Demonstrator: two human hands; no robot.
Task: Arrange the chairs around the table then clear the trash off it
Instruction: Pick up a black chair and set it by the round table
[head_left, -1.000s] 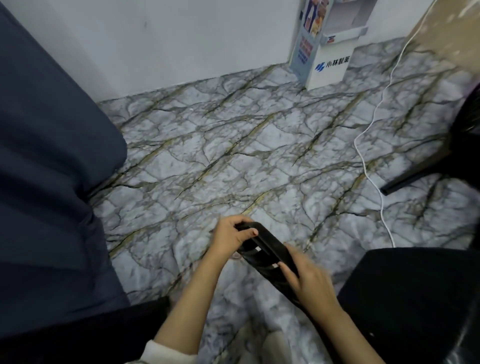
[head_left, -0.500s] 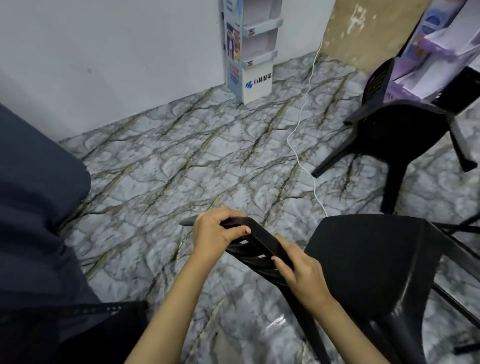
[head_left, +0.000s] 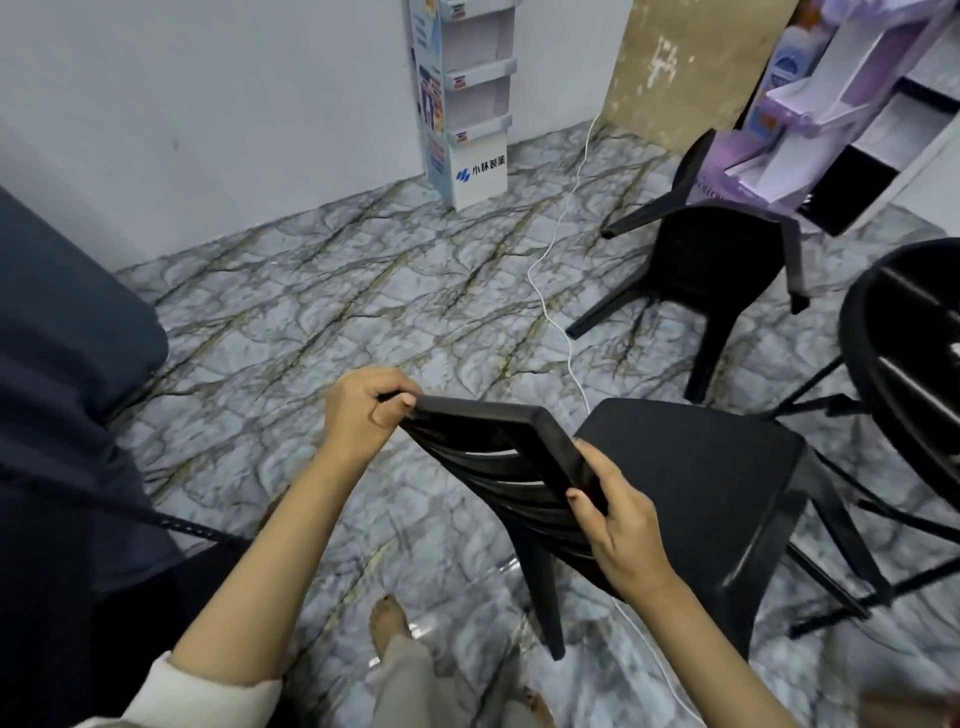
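The chair-arranging step is in hand, and the trash step looks not yet begun. The left hand (head_left: 363, 410) is clenched round the top left corner of the backrest of a black plastic chair with a slatted back (head_left: 691, 467). The right hand (head_left: 618, 525) grasps the right-hand post of the same backrest, its thumb lying across the front edge. The chair stands on the grey marble-patterned floor (head_left: 311, 312) directly in front of the person, with its seat turned towards the round black slatted table (head_left: 857, 332) at the right edge of the view and its front close to the table's thin legs.

A second black plastic chair (head_left: 717, 270) sits farther off, beyond the first. It looks tipped, its legs pointing left. A thin white cable (head_left: 550, 291) runs across the floor between the two chairs.

I judge that the next move calls for sliding or lifting the held chair in under the table's rim. It should be kept square to the table, and its legs and the person's bare foot (head_left: 387, 618) kept off the cable. The far chair would need fetching afterwards.

As for containers, the shelves of the tall blue and white cardboard display stand (head_left: 467, 104) by the wall look bare. The shelves of the purple cardboard display stand (head_left: 831, 104) show nothing I can make out. Too little of the tabletop is in view to tell what trash lies on it
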